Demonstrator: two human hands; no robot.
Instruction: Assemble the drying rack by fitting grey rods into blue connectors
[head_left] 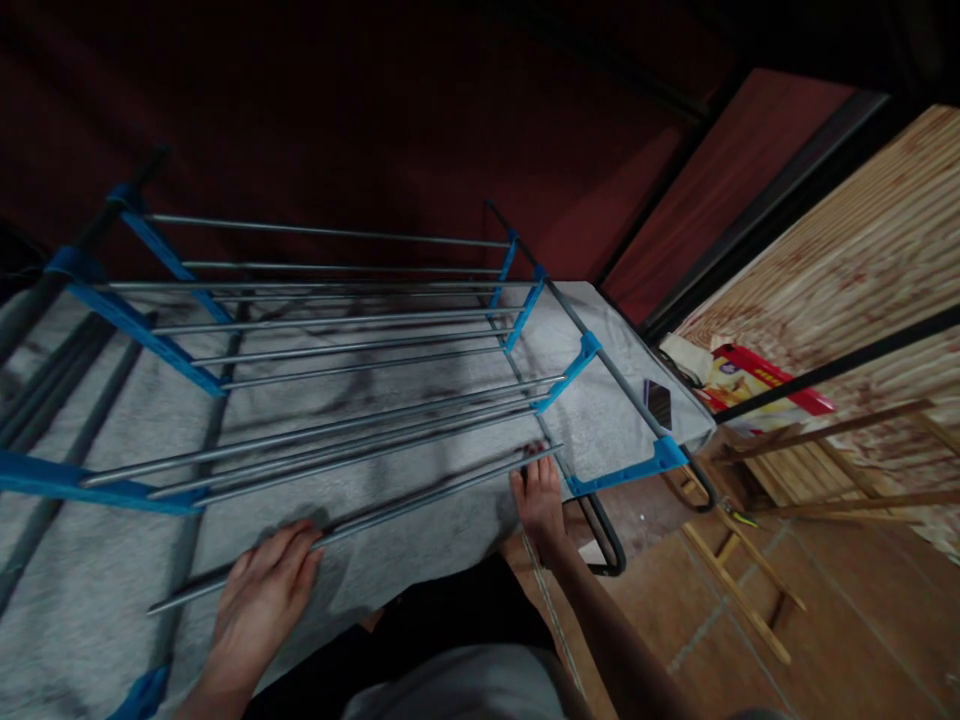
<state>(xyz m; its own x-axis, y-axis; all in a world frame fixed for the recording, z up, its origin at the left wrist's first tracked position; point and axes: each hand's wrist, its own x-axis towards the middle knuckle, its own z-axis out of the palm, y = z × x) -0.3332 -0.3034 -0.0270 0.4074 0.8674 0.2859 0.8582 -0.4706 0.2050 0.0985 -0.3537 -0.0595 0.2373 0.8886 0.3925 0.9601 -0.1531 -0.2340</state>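
A rack of grey metal rods with blue plastic brackets lies on its side over a grey carpet-like mat. My left hand rests on the nearest loose metal rod, fingers curled over it. My right hand grips the same rod near its right end, close to a blue bracket. The rod runs slanted from lower left to upper right.
A dark phone lies on the mat's right corner. A red and yellow box sits on a wooden slatted surface at right. Thin wooden slats lie on the tiled floor. A dark red wall stands behind.
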